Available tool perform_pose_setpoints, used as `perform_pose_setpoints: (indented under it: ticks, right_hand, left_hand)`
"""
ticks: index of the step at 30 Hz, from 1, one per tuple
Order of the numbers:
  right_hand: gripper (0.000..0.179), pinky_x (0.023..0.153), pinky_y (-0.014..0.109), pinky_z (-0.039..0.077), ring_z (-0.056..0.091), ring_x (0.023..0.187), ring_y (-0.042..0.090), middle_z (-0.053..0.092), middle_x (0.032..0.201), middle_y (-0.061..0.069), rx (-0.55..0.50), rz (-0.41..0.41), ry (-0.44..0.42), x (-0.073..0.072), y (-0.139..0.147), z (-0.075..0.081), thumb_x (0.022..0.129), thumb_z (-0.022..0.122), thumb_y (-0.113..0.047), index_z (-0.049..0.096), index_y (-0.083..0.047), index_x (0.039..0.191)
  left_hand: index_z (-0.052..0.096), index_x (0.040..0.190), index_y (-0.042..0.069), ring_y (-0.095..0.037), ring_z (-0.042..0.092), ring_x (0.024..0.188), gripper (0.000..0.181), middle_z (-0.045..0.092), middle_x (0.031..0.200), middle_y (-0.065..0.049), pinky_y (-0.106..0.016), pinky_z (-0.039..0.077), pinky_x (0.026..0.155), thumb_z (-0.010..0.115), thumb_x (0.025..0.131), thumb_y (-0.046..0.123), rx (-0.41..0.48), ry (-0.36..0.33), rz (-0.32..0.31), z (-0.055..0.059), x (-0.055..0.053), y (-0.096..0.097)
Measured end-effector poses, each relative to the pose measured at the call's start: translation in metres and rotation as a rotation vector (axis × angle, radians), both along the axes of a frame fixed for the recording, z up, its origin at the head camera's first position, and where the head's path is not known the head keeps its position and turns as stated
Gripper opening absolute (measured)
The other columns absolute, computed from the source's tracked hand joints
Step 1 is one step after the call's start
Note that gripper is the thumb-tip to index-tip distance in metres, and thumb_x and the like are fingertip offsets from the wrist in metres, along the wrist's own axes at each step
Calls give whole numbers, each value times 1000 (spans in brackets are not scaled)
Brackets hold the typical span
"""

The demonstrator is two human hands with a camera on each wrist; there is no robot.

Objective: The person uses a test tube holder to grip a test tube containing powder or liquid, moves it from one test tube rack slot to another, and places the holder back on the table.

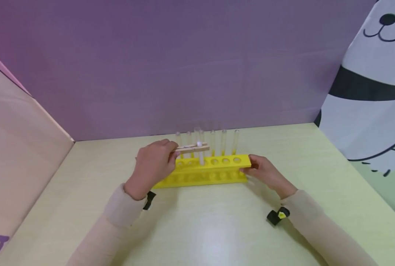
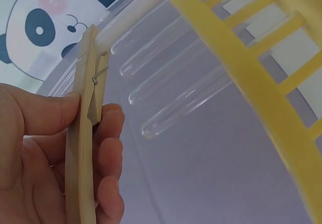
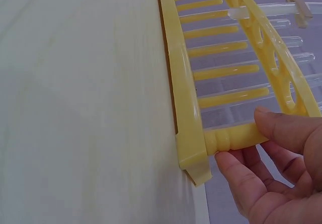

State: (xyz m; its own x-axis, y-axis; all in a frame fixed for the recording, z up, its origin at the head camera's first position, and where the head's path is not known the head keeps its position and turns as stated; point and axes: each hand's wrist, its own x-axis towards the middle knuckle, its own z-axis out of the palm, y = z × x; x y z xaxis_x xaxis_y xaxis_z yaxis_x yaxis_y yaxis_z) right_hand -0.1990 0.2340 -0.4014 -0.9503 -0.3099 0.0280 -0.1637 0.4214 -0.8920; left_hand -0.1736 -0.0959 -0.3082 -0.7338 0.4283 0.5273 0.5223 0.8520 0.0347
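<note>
My left hand point(image 1: 153, 164) grips a wooden test tube holder point(image 2: 83, 113), thumb on one side and fingers curled on the other. The holder's far end is at the upper part of a whitish test tube point(image 1: 202, 158), which stands upright in a front hole of the yellow test tube rack point(image 1: 197, 181). In the right wrist view the white lower end of this tube shows below the rack's top bar. My right hand point(image 1: 265, 173) pinches the rack's right end post point(image 3: 241, 136) between thumb and fingers.
Several clear test tubes point(image 1: 235, 142) stand upside down along the rack's back row, over yellow pegs point(image 3: 234, 97). The rack rests on a pale wooden table point(image 1: 197, 229), with a purple backdrop point(image 1: 197, 66) behind. A panda picture point(image 1: 373, 122) is at the right.
</note>
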Motion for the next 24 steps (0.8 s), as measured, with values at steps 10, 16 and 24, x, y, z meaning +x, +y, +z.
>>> perform_pose_setpoints:
  ticks: [10,16,24]
  right_hand:
    - [34,79,21,49,55,97,25,58,120,21,-21,17,3,0,0,0,89,60,-1,54,6,121]
    - [34,79,21,49,56,96,23,58,119,21,-33,20,-4,1,0,0,89,60,-1,54,7,121]
    - [33,80,21,48,55,97,24,58,119,20,-17,10,-6,3,-1,1,89,61,-2,55,6,121]
  left_hand:
    - [71,91,7,-13,47,50,13,63,74,-4,-23,32,38,67,86,18,7,13,-13,8,0,-2]
    - [70,90,7,-14,47,50,12,63,74,-5,-24,32,38,67,87,18,7,36,-17,15,2,-4]
    - [71,93,6,-14,48,48,14,66,79,-6,-24,31,36,67,87,18,31,48,-29,20,3,-2]
